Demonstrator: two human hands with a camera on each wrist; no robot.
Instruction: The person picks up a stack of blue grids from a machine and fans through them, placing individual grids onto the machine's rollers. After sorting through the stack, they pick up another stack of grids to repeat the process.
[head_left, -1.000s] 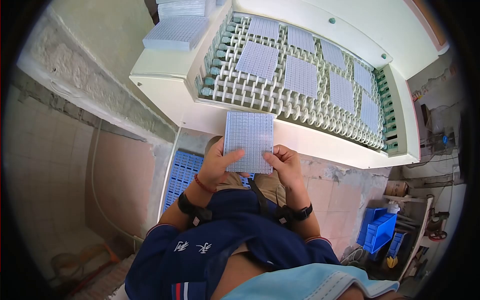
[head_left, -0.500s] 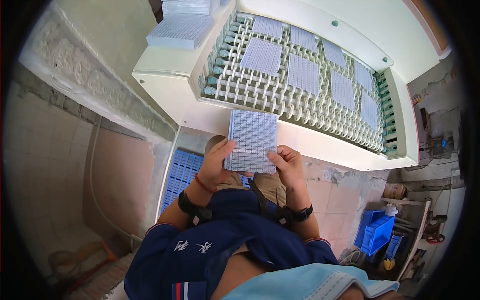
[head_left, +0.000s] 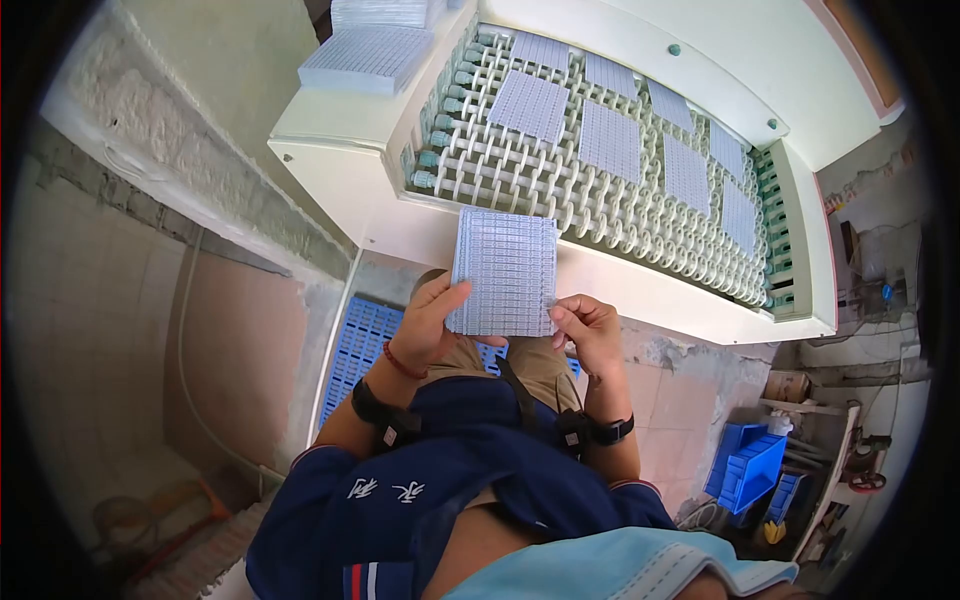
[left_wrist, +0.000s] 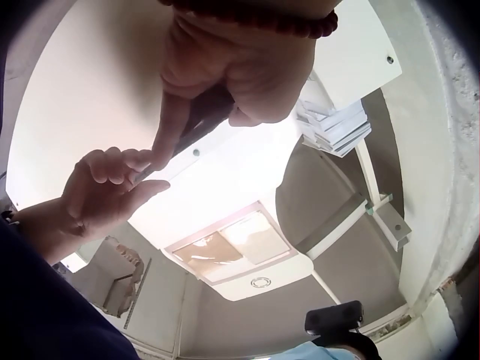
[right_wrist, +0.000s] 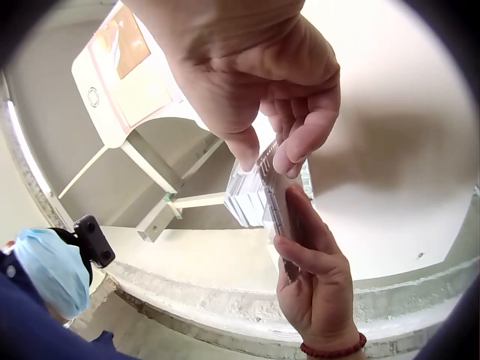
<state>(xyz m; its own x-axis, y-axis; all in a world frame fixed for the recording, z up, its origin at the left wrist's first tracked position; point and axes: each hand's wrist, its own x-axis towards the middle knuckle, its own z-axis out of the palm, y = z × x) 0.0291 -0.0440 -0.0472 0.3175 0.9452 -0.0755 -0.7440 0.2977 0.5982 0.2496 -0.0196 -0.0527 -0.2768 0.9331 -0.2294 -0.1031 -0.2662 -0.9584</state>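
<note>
A small stack of pale blue gridded panels [head_left: 506, 272] is held in front of the machine's near edge. The left hand [head_left: 432, 322] grips its left side, thumb on top and fingers beneath. At the lower right corner, the right hand [head_left: 590, 332] pinches the edge between thumb and fingers. The right wrist view shows the stack edge-on [right_wrist: 276, 196], with the left hand [right_wrist: 319, 281] round it and the right hand's fingertips at its other end. Similar panels [head_left: 530, 106] lie in two rows on the machine's roller bed [head_left: 500, 170].
More panels are stacked [head_left: 368, 60] on the machine's left top. The machine's white front wall [head_left: 650, 290] runs just beyond the hands. Below are a blue slatted pallet [head_left: 355, 345] and, at the right, blue bins [head_left: 752, 470] beside a shelf.
The right hand has shifted slightly right, from the panel face to its corner. The held stack has moved up a little, and the left thumb has moved off its face toward the left edge.
</note>
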